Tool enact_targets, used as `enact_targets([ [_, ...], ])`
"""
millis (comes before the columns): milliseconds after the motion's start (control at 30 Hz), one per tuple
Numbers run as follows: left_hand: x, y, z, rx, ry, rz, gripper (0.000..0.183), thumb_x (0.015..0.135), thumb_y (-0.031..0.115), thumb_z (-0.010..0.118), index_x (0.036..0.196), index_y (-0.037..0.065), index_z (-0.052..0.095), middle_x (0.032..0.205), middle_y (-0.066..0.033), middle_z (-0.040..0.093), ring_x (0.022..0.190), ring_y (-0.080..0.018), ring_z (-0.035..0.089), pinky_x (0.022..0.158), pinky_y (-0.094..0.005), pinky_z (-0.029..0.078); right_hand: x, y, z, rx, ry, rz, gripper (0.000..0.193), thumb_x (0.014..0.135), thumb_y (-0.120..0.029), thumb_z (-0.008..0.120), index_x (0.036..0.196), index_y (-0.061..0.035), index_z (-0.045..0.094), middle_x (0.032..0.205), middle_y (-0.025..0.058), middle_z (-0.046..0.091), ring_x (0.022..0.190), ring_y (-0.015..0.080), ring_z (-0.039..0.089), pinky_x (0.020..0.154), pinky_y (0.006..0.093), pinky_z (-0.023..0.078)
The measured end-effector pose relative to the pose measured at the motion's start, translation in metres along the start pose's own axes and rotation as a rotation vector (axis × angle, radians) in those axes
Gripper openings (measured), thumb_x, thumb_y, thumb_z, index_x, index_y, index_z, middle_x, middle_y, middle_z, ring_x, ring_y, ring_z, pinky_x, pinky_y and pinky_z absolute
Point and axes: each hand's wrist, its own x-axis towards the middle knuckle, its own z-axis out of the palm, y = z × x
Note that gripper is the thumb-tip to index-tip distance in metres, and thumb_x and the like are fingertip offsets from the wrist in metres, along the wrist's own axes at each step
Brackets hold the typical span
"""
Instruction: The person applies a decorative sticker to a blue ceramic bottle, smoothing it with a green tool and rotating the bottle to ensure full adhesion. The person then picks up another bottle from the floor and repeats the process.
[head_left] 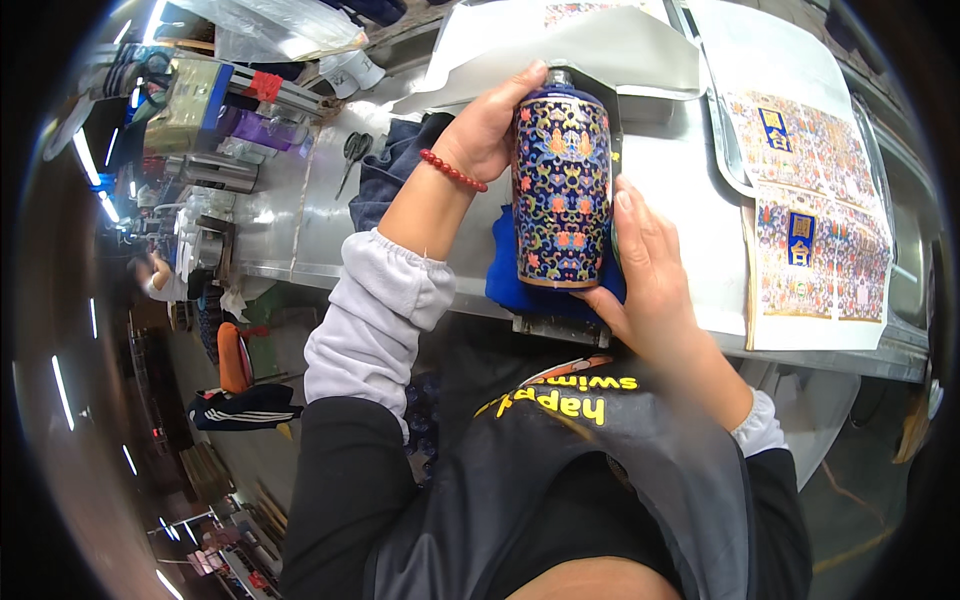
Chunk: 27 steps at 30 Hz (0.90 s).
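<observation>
A dark blue bottle [562, 190] with a colourful floral pattern and gold bands lies between my two hands, its narrow neck pointing away from me. My left hand [488, 125] grips it at the neck and shoulder, a red bead bracelet at the wrist. Along the right side and base of the bottle, my right hand [645, 250] is closed against it, the thumb under the bottom edge. Beneath the bottle shows bright blue cloth [505, 265], partly hidden by it.
Printed pattern sheets [815, 235] lie on the metal table [320, 225] at the right. Scissors [353, 155] and dark folded cloth [395, 160] rest left of my hand. A pale grey sheet [600, 45] is spread beyond the bottle. Farther left, a person [165, 275] is visible.
</observation>
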Motion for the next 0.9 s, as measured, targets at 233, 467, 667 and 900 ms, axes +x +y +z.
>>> enact_targets([
  [233,-0.014,0.007,0.001,0.191,0.092,-0.074,0.029,0.103,0.033,0.060,0.110,0.006,0.068,0.101,-0.0059,0.075,0.092,-0.0149,0.072,0.084,-0.0317,0.059,-0.005,0.000,-0.006,0.047,0.008,-0.067,0.099,0.062,-0.009,0.089,0.149,0.0024,0.043,0.150,0.0274,0.045,0.128,0.0452,0.051,0.108,0.0504,0.042],
  [467,-0.019,0.000,0.011,0.203,0.237,0.033,0.050,0.106,0.043,0.051,0.126,-0.002,0.061,0.111,-0.0095,0.071,0.097,-0.0176,0.070,0.087,-0.0333,0.057,-0.003,0.005,-0.010,0.024,-0.040,-0.062,0.099,0.059,-0.011,0.090,0.148,-0.0019,0.046,0.151,0.0243,0.045,0.128,0.0437,0.050,0.106,0.0500,0.044],
  [667,-0.110,-0.040,0.041,0.968,0.426,0.816,0.069,0.108,0.054,0.036,0.141,-0.004,0.054,0.131,-0.0188,0.065,0.126,-0.0310,0.057,0.109,-0.0438,0.043,-0.004,0.003,-0.005,0.013,-0.028,-0.056,0.095,0.061,-0.013,0.089,0.146,-0.0006,0.048,0.150,0.0239,0.046,0.127,0.0436,0.051,0.106,0.0500,0.044],
  [900,-0.156,-0.078,0.064,1.636,0.276,0.949,0.061,0.104,0.061,0.038,0.129,0.016,0.071,0.124,-0.0004,0.071,0.124,-0.0252,0.051,0.125,-0.0550,0.012,-0.003,0.003,-0.002,-0.016,-0.018,-0.070,0.093,0.061,-0.013,0.087,0.145,0.0012,0.048,0.149,0.0258,0.047,0.126,0.0447,0.051,0.106,0.0508,0.044],
])
